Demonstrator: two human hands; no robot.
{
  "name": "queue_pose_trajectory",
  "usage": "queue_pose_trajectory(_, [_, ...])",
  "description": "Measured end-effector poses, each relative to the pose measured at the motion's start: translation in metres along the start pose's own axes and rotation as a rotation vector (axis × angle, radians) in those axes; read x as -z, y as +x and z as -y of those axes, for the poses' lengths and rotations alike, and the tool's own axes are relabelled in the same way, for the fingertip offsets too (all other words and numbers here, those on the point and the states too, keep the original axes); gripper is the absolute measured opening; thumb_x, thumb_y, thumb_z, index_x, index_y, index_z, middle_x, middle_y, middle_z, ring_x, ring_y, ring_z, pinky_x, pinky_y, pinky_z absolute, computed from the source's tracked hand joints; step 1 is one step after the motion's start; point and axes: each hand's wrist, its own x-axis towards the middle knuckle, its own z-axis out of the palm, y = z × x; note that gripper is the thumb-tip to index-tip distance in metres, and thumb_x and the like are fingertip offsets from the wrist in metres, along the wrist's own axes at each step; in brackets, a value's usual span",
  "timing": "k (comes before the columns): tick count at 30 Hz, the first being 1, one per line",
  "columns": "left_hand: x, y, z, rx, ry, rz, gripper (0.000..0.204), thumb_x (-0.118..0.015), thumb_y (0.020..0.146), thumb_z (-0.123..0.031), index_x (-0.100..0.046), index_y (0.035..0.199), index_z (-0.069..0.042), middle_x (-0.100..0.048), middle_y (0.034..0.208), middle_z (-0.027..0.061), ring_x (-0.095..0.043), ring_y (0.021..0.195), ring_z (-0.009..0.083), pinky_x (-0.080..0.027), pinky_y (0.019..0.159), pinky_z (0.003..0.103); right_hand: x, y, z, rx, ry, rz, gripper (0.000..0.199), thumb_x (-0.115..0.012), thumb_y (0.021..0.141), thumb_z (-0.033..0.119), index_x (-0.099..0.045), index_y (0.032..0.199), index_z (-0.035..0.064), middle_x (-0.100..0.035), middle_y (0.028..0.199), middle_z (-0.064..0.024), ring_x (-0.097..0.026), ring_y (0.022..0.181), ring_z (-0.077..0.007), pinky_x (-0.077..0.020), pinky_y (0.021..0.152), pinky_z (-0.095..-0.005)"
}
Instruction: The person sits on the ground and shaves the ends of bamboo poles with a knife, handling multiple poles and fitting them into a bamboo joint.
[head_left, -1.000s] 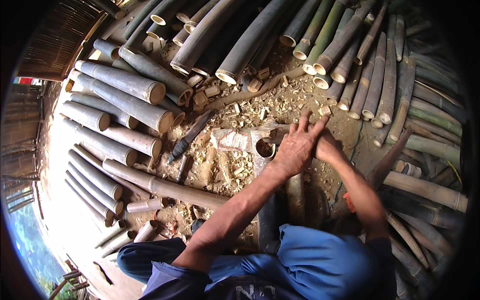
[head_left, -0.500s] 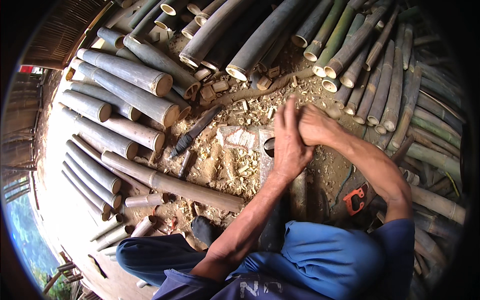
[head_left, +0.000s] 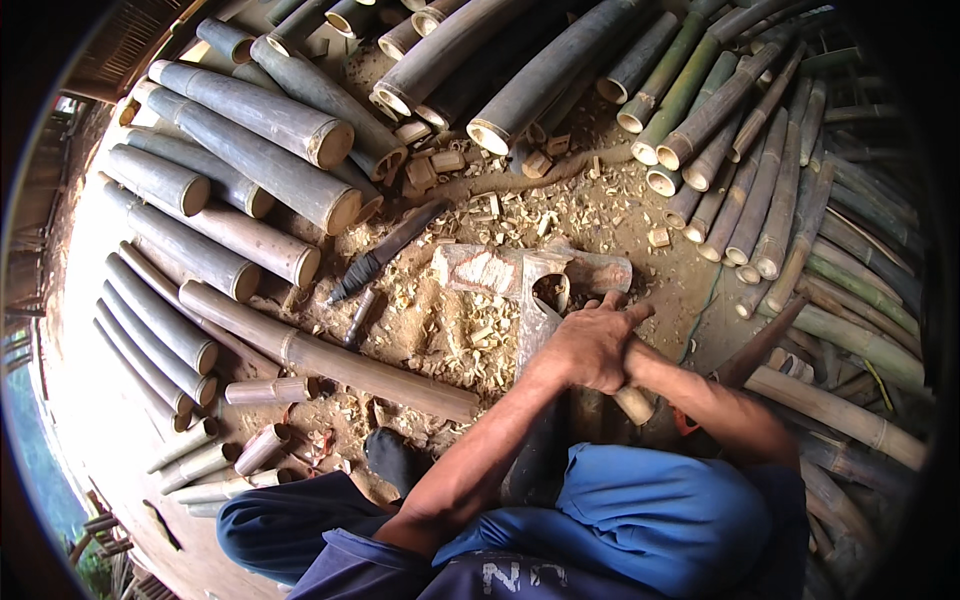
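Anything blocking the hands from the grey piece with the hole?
Nothing visible: the hands overlap the lower right side of the grey piece in this view; whether they touch can't be told. Pale shavings lie off left.

1 bamboo piece [head_left: 634, 406], partly hidden, slants near a holed block [head_left: 546, 265].

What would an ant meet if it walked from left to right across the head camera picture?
Thin bamboo poles → short bamboo piece → dark tool with a wrapped handle → two overlapping hands → small orange bit → pale bamboo pole.
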Motion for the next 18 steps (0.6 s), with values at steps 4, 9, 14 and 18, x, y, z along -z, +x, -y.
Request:
queue_pose_trajectory(4, [0.005,0.003,0.028,0.029,0.224,0.352,0.103,-0.082,0.05,-0.004,-0.051,0.147,-0.015,-0.038,0.157,0.0218,-0.046,0.141,0.0363,-0.042,0.115,0.042,-0.05,0.012,-0.003,0.066,0.302,0.077,0.027,-0.066,0.094,0.027,-0.06,0.104,0.0024,-0.062,0.072,-0.0094,-0.062,0.06,-0.0185,-0.0519,0.06,-0.0347])
queue_pose_trajectory(9, [0.011,-0.058,0.006,-0.188,0.042,-0.25,0.105,-0.084,0.067,-0.007,-0.033,0.158,-0.018,-0.025,0.162,0.0237,-0.017,0.154,0.0392,-0.018,0.125,0.059,-0.072,0.008,-0.009,0.218,0.5,0.098,0.031,-0.064,0.097,0.031,-0.057,0.104,0.0018,-0.061,0.067,-0.0094,-0.061,0.055,-0.0181,-0.0515,0.052,-0.0341])
queue_pose_trajectory(14, [0.056,-0.142,0.13,0.331,-0.015,-1.112,0.055,-0.067,0.084,-0.007,-0.05,0.136,-0.007,-0.055,0.132,0.0186,-0.056,0.118,0.0292,-0.051,0.097,0.045,-0.011,-0.005,-0.052,0.678,-0.161,-0.586,0.027,-0.062,0.1,0.031,-0.056,0.103,0.0053,-0.061,0.068,-0.0047,-0.058,0.056,-0.0142,-0.0495,0.055,-0.0307])
queue_pose_trajectory(18, [0.027,-0.193,0.267,0.732,0.167,-1.027,0.043,-0.072,0.079,-0.016,-0.055,0.116,-0.002,-0.061,0.114,0.0224,-0.06,0.109,0.0392,-0.051,0.091,0.051,0.076,0.069,-0.129,0.725,-0.683,-1.189,0.044,-0.062,0.093,0.019,-0.048,0.131,-0.0005,-0.058,0.121,-0.0264,-0.058,0.116,-0.0383,-0.0448,0.1,-0.0475])
